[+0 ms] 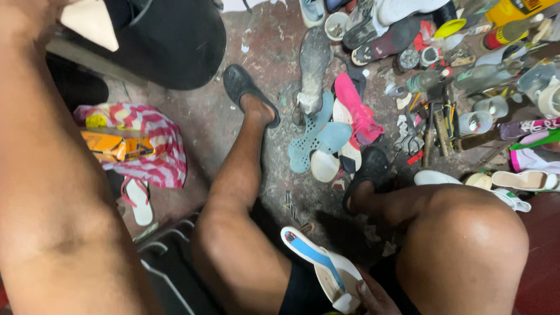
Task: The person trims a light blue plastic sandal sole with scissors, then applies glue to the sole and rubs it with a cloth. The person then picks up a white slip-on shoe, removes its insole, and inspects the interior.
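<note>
My right hand (pixel 373 297) shows at the bottom edge between my knees, fingers closed on the heel end of a white sandal with a blue strap (pixel 321 268). The sandal points up and left over my lap. My left arm (pixel 52 175) fills the left side and reaches to the top left corner, where the hand is mostly cut off by the frame. A cream wedge-shaped piece (pixel 88 23) lies right beside that hand; whether the hand grips it is unclear. My feet wear black slippers (pixel 248 90) on the stained floor.
A pile of soles and sandals, teal (pixel 315 140) and pink (pixel 356 111), lies ahead of my feet. Tools, bottles and tins (pixel 461 87) crowd the right. A red-striped bag (pixel 146 146) and a white flip-flop (pixel 140 201) lie left, a black rounded object (pixel 169 41) above.
</note>
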A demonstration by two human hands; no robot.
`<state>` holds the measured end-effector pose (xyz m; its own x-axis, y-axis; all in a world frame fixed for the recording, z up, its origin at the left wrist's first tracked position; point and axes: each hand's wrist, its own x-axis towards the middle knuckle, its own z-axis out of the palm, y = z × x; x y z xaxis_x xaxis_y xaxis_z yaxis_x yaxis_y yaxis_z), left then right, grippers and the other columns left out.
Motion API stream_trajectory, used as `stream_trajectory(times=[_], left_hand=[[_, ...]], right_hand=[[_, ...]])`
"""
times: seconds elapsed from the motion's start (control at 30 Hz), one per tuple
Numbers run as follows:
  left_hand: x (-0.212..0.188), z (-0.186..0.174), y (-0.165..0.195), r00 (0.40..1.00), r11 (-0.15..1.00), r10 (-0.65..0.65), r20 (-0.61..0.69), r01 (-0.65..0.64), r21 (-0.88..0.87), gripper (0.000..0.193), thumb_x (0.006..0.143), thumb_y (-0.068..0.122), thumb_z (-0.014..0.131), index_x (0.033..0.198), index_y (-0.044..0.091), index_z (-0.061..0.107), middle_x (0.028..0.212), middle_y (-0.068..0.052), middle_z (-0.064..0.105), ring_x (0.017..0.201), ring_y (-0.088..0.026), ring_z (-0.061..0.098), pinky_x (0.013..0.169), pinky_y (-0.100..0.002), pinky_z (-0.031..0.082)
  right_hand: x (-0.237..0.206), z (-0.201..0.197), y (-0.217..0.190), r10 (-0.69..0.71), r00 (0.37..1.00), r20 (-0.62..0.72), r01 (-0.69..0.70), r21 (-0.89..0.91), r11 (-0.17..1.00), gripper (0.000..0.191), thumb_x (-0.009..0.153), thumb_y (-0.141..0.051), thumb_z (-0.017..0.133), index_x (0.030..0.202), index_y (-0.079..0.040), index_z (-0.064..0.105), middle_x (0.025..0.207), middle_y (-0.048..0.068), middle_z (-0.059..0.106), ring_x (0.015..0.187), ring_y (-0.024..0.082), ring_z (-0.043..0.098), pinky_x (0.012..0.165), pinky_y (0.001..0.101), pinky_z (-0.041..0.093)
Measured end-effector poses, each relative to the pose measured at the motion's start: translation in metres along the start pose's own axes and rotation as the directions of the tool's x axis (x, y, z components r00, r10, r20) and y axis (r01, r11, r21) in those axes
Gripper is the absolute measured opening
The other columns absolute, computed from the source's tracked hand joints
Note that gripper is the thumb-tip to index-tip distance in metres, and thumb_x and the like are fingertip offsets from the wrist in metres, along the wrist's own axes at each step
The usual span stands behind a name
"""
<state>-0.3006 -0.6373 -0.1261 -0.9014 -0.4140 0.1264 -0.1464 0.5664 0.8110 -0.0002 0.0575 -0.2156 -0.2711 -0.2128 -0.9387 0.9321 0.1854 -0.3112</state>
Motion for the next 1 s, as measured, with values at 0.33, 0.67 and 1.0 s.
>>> stream_trajectory(times=[0.33,0.67,1.0], left_hand=[[-0.025,0.007,-0.041,1.0,0.984,-0.014,-0.007,0.013,-0.178,0.04,0.109,0.025,0.045,0.128,0.008,0.076,0.117,-0.005,0.081,0.104,-0.018,0.078,0.09,-0.033,0.062],[-0.193,0.115,-0.039,0.658,0.886,-0.327,-0.679,-0.037,-0.463,0.034,0.112,0.035,0.06,0.093,0.007,0.059,0.079,0.0,0.054,0.067,-0.013,0.05,0.058,-0.028,0.045],[-0.32,0.154,-0.009,0.705,0.559,-0.669,0.235,0.685,-0.467,0.031,0.11,0.04,0.054,0.124,0.013,0.059,0.122,-0.006,0.069,0.108,-0.021,0.069,0.088,-0.041,0.057]], right_hand=[[-0.007,-0.019,0.022,0.012,0.999,-0.047,-0.012,-0.016,1.0,0.077,0.095,-0.06,0.041,0.155,-0.011,0.041,0.15,0.009,0.058,0.136,0.021,0.053,0.112,0.0352,0.04],[-0.068,-0.057,-0.006,-0.297,0.954,-0.03,0.279,0.444,0.851,0.083,0.103,-0.07,0.034,0.146,-0.001,0.051,0.121,0.017,0.068,0.09,0.024,0.069,0.071,0.0377,0.057],[-0.179,-0.137,-0.13,-0.922,0.388,0.008,0.81,0.474,0.345,0.078,0.113,-0.065,0.029,0.152,-0.001,0.049,0.119,0.016,0.07,0.085,0.022,0.07,0.059,0.0271,0.055]])
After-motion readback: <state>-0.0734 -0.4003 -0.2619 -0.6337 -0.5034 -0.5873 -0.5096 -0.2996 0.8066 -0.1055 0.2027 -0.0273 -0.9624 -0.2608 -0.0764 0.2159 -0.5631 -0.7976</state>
